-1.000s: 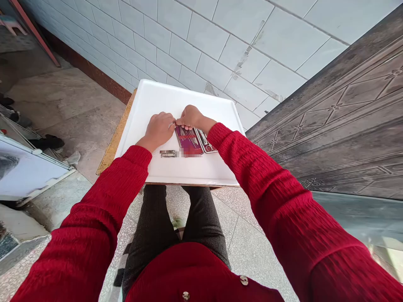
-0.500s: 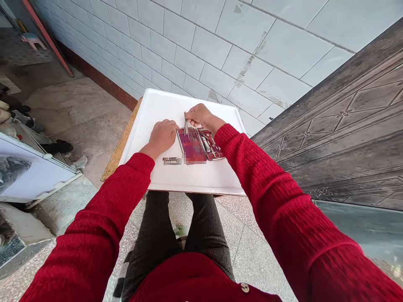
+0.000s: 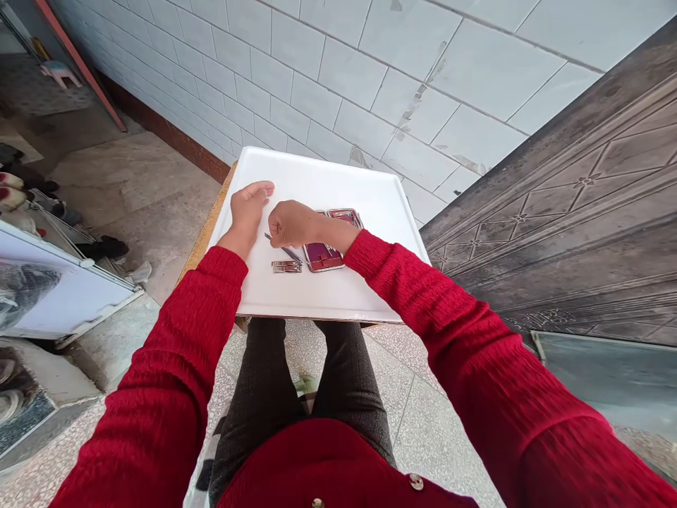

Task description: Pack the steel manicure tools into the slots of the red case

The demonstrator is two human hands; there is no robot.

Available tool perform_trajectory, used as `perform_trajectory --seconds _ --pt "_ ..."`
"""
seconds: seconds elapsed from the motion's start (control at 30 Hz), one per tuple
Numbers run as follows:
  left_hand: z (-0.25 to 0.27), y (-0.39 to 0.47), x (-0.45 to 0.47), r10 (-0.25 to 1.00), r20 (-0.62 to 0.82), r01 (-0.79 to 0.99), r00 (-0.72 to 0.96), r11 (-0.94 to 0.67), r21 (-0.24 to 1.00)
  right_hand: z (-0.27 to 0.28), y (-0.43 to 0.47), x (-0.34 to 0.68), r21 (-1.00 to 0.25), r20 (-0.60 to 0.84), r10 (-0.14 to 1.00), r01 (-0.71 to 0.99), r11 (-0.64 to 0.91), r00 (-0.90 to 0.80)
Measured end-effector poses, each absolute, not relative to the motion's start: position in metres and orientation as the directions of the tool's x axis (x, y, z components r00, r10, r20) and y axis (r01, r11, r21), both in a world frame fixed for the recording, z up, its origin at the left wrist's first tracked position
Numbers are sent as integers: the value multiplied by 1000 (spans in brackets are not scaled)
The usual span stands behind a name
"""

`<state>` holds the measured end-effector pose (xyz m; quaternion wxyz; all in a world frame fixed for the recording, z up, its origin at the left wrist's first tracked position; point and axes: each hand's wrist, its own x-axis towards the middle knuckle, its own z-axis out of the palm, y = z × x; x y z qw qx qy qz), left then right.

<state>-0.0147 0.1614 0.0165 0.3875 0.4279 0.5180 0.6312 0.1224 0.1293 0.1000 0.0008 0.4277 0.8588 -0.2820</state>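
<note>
The right hand (image 3: 290, 224) is hovering low over the middle of the table (image 3: 349, 296), its fingers curling inward. A slender grey metal tool (image 3: 293, 255) is slanting beneath those fingers, one end showing just left of them and the other running near and right, toward the nail clippers (image 3: 286, 267). Whether the fingers are pinching the tool or merely covering it, I cannot tell.

The left hand (image 3: 246, 214) is standing just left of the right one, the two apart, its fingers loosely extended toward the far right and holding nothing visible. The tool's left end is lying just to the right and near of that hand.

The clippers are lying side by side, near the right hand. Just to their right, a purple-lined case (image 3: 322, 257) is lying spread out, the right wrist crossing above it and hiding its middle. Beyond the table's far edge, a tiled wall (image 3: 317, 106) is rising.
</note>
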Motion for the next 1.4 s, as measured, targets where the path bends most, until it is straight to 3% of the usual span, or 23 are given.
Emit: perform_trajectory --seconds 0.1,0.23,0.33,0.47,0.57,0.73,1.07,1.23,1.4 --pt "19 159 -16 935 117 -104 -335 -160 982 92 139 111 -419 -229 735 746 517 -638" --pt "20 160 -15 942 110 -135 -317 -160 978 90 145 106 -421 -233 710 727 543 -665" --pt "18 161 -13 949 118 -100 -292 -153 983 94 147 122 -420 -194 784 772 477 -590" --pt "14 161 -10 946 218 209 -238 -169 963 96 153 161 -395 -185 912 877 272 -366" --pt "12 157 -7 943 322 492 -83 -242 836 91 154 181 -384 -248 932 910 157 -266" --pt "10 152 -4 928 361 687 87 -318 653 87 147 174 -416 -222 944 899 134 -243" --pt "10 152 -4 933 323 802 161 -314 508 84 165 148 -310 -370 903 945 103 -219" --pt "9 152 -4 927 340 806 159 -321 497 91 170 138 -153 -346 913 973 174 -217" --pt "7 153 -3 925 339 816 171 -326 477 99 167 126 -182 -424 897 982 52 -126"
